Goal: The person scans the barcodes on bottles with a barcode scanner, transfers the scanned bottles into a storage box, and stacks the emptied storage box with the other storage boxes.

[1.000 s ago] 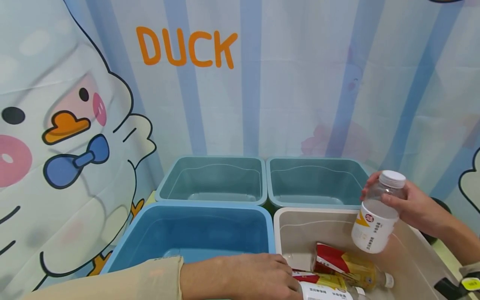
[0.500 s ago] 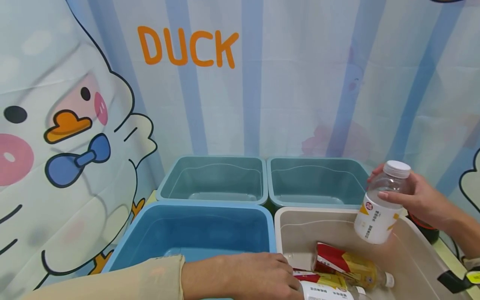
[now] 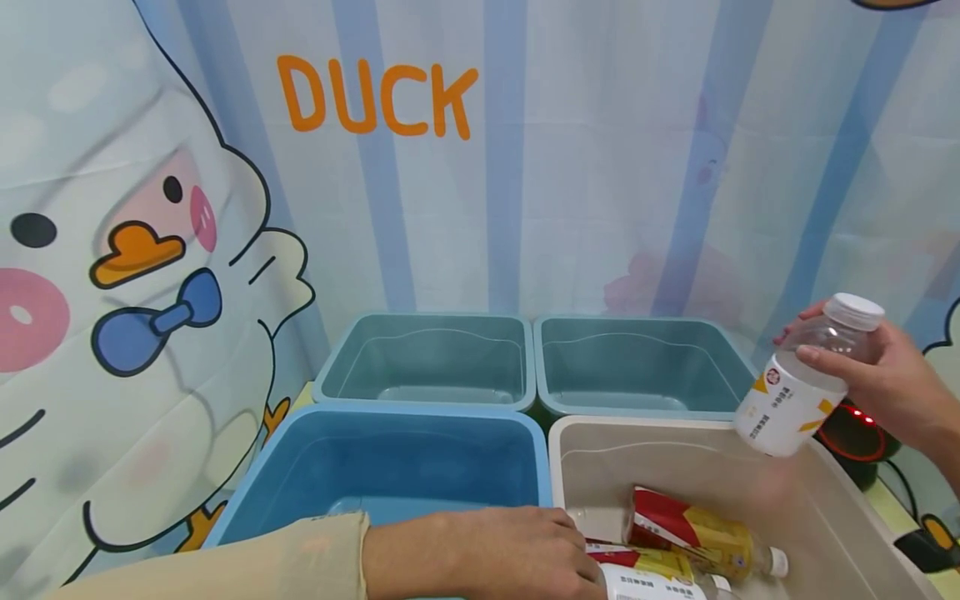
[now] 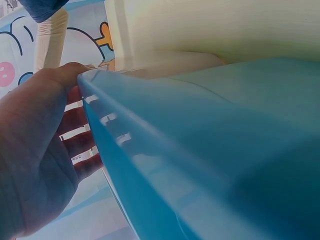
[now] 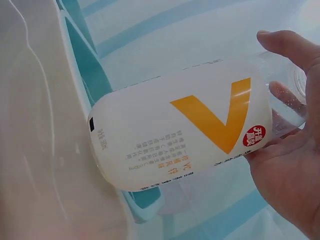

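My right hand (image 3: 903,375) grips a clear bottle (image 3: 798,404) around its upper part, below the white cap. The bottle has a white label with an orange V, seen close in the right wrist view. It hangs tilted over the right rim of the beige bin (image 3: 637,458). My left hand (image 3: 517,550) rests over the adjoining rims of the blue bin (image 3: 427,408) and beige bin, fingertips hidden in the head view. In the left wrist view its fingers (image 4: 77,120) lie spread and loose beside the blue bin's edge. Another white-labelled bottle (image 3: 652,583) lies near that hand.
Red-and-yellow labelled bottles (image 3: 701,529) lie in the beige bin. Behind stand two teal bins (image 3: 420,317) side by side. A dark round device (image 3: 855,442) with red lights and a cable sits right of the beige bin. A duck-printed curtain (image 3: 585,167) hangs behind everything.
My right hand has lifted the bottle up and to the right, from inside the beige bin's opening to over its right rim. The left hand has stayed in place.
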Motion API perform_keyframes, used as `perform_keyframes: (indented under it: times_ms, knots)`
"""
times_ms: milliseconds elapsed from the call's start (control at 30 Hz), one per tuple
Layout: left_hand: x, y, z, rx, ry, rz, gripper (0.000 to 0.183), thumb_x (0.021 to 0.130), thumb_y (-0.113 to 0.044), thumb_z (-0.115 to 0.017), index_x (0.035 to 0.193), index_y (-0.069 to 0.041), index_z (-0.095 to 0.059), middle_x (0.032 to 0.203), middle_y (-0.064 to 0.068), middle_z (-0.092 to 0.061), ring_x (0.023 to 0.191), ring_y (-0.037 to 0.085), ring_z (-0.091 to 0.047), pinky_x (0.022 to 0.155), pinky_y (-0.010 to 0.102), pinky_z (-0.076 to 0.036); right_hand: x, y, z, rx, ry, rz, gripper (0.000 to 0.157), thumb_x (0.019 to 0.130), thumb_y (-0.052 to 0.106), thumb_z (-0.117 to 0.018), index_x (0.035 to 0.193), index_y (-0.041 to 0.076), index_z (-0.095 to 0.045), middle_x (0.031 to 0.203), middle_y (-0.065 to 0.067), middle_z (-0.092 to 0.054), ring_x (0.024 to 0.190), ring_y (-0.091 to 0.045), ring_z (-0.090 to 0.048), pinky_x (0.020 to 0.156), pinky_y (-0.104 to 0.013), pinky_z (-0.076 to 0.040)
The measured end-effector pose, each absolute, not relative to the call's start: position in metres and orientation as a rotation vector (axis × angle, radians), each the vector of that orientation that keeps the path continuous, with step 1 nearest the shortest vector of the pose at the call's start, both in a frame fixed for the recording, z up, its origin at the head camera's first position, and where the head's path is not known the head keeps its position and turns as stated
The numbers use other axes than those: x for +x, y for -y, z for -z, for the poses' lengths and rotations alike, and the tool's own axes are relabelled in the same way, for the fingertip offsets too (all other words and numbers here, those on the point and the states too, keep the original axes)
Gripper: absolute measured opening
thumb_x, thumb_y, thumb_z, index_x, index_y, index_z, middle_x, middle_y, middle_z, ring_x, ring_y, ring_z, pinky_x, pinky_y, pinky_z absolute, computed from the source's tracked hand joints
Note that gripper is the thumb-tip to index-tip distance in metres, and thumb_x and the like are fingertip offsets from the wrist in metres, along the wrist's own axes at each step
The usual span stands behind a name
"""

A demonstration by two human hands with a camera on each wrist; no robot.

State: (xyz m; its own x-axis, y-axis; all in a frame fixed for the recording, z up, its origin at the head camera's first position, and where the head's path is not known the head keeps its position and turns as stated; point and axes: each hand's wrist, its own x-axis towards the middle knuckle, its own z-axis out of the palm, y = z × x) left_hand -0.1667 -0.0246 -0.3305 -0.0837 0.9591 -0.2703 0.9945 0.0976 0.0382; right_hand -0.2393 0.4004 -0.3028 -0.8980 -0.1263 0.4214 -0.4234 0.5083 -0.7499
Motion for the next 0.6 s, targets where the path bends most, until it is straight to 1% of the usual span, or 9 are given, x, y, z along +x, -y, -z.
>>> perform_keyframes:
  times_ms: [133, 300, 367, 400, 467, 500, 533, 567, 600]
  knots:
    - [-0.167, 0.025, 0.331, 1.968, -2.143, 0.226, 0.055, 0.096, -0.042, -0.071, 0.148, -0.030, -0.059, 0.139, -0.020, -0.062, 0.125, -0.007, -0.052, 0.112, 0.014, -0.024, -0.240, -0.406, 0.299, 0.393, 2.418, -1.350, 0.045, 0.101, 0.000, -0.065, 0.140, 0.014, -0.050, 0.125, 0.012, -0.062, 0.107, 0.000, -0.066, 0.076, -0.016, -0.051]
    - [-0.167, 0.025, 0.330, 1.968, -2.143, 0.218, 0.054, 0.096, -0.042, -0.071, 0.148, -0.030, -0.059, 0.139, -0.020, -0.062, 0.125, -0.007, -0.052, 0.112, 0.014, -0.025, -0.240, -0.414, 0.298, 0.342, 2.390, -1.328, 0.044, 0.101, 0.002, -0.065, 0.139, 0.019, -0.051, 0.124, 0.015, -0.062, 0.105, 0.002, -0.065, 0.075, -0.013, -0.048]
    - [-0.166, 0.025, 0.330, 1.966, -2.144, 0.222, 0.054, 0.097, -0.042, -0.070, 0.148, -0.030, -0.059, 0.139, -0.020, -0.061, 0.126, -0.006, -0.051, 0.113, 0.014, -0.025, -0.238, -0.416, 0.300, 0.295, 2.381, -1.333, 0.046, 0.102, 0.005, -0.066, 0.140, 0.026, -0.049, 0.125, 0.016, -0.059, 0.105, 0.004, -0.061, 0.094, -0.024, -0.050]
    - [-0.166, 0.025, 0.330, 1.965, -2.146, 0.224, 0.053, 0.097, -0.042, -0.070, 0.148, -0.030, -0.059, 0.139, -0.020, -0.061, 0.126, -0.006, -0.051, 0.113, 0.014, -0.025, -0.238, -0.417, 0.300, 0.271, 2.377, -1.335, 0.047, 0.103, 0.007, -0.066, 0.140, 0.029, -0.048, 0.125, 0.017, -0.057, 0.106, 0.004, -0.060, 0.104, -0.032, -0.048]
    - [-0.166, 0.025, 0.330, 1.965, -2.145, 0.231, 0.053, 0.097, -0.042, -0.069, 0.148, -0.030, -0.059, 0.139, -0.021, -0.061, 0.125, -0.006, -0.051, 0.113, 0.014, -0.024, -0.238, -0.420, 0.302, 0.219, 2.369, -1.322, 0.048, 0.103, 0.013, -0.066, 0.141, 0.033, -0.045, 0.125, 0.018, -0.054, 0.107, 0.006, -0.056, 0.117, -0.047, -0.034]
    - [-0.166, 0.025, 0.330, 1.965, -2.145, 0.236, 0.052, 0.098, -0.042, -0.069, 0.148, -0.030, -0.059, 0.139, -0.021, -0.061, 0.126, -0.006, -0.051, 0.113, 0.014, -0.024, -0.238, -0.421, 0.303, 0.197, 2.360, -1.324, 0.049, 0.104, 0.014, -0.066, 0.142, 0.035, -0.044, 0.125, 0.020, -0.053, 0.108, 0.007, -0.055, 0.120, -0.047, -0.029]
    - [-0.166, 0.025, 0.330, 1.965, -2.145, 0.238, 0.052, 0.098, -0.042, -0.069, 0.148, -0.030, -0.059, 0.139, -0.021, -0.061, 0.126, -0.006, -0.051, 0.112, 0.014, -0.024, -0.237, -0.422, 0.303, 0.182, 2.349, -1.325, 0.048, 0.104, 0.015, -0.066, 0.141, 0.037, -0.044, 0.125, 0.021, -0.053, 0.108, 0.009, -0.054, 0.122, -0.054, -0.021]
    - [-0.166, 0.025, 0.330, 1.962, -2.145, 0.240, 0.052, 0.098, -0.042, -0.068, 0.148, -0.030, -0.059, 0.140, -0.021, -0.060, 0.126, -0.006, -0.050, 0.112, 0.013, -0.024, -0.237, -0.424, 0.304, 0.182, 2.337, -1.318, 0.048, 0.104, 0.014, -0.066, 0.141, 0.036, -0.045, 0.124, 0.022, -0.053, 0.107, 0.010, -0.055, 0.123, -0.046, -0.024]
    - [-0.166, 0.025, 0.330, 1.960, -2.145, 0.239, 0.053, 0.098, -0.043, -0.068, 0.148, -0.030, -0.059, 0.140, -0.021, -0.060, 0.126, -0.006, -0.050, 0.112, 0.013, -0.024, -0.238, -0.426, 0.305, 0.172, 2.331, -1.314, 0.048, 0.104, 0.014, -0.066, 0.141, 0.036, -0.045, 0.123, 0.023, -0.053, 0.106, 0.011, -0.055, 0.122, -0.044, -0.024]
